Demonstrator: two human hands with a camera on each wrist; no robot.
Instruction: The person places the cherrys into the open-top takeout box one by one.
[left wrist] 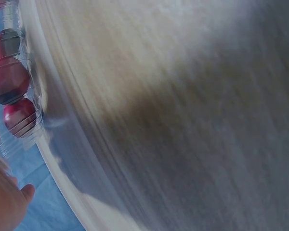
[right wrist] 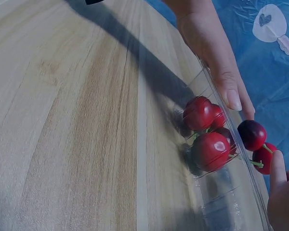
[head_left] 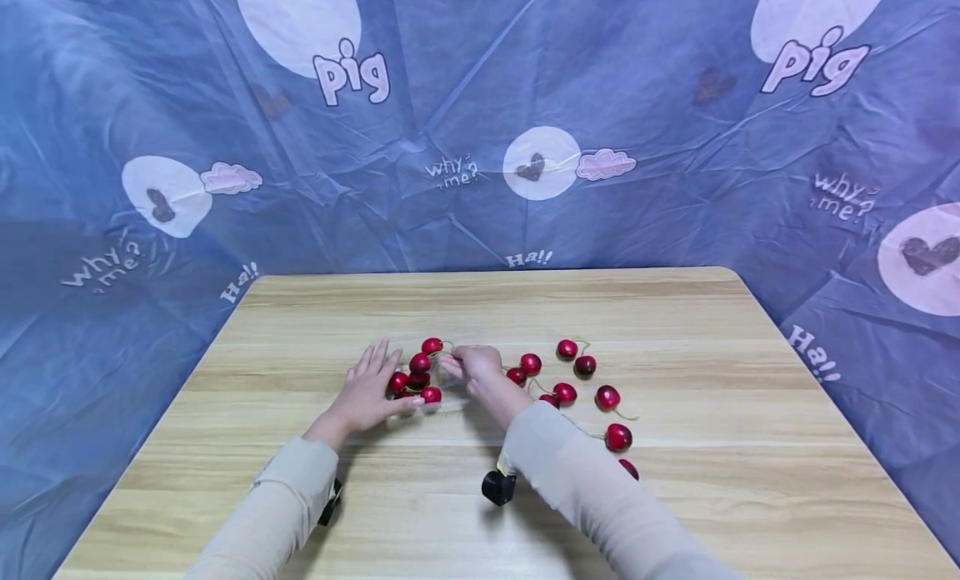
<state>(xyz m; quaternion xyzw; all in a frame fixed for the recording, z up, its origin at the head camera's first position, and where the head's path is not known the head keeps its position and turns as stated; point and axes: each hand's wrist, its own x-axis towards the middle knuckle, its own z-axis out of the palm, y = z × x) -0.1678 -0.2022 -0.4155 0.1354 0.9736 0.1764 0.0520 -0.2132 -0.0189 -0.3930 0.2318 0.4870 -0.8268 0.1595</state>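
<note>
A clear plastic box [right wrist: 221, 207] sits on the table with several red cherries [right wrist: 211, 150] inside at its left end. My left hand [head_left: 367, 397] lies over that end, fingers spread and nearly straight, thumb along the near rim. With bent fingers my right hand [head_left: 480, 370] pinches thin green stems at the box's right part. Two cherries hang near those fingers at rim height, a dark one [right wrist: 252, 135] and a redder one [right wrist: 265, 158]. In the left wrist view, cherries [left wrist: 20, 117] show through the box wall, with part of a hand [left wrist: 7, 202] below.
Several loose cherries [head_left: 565, 393] with stems lie right of the box, some partly behind the right forearm. A wooden table [head_left: 360, 513] spreads around them. Behind it hangs a blue printed cloth [head_left: 450, 80]. Small black cameras [head_left: 498, 487] sit at the wrists.
</note>
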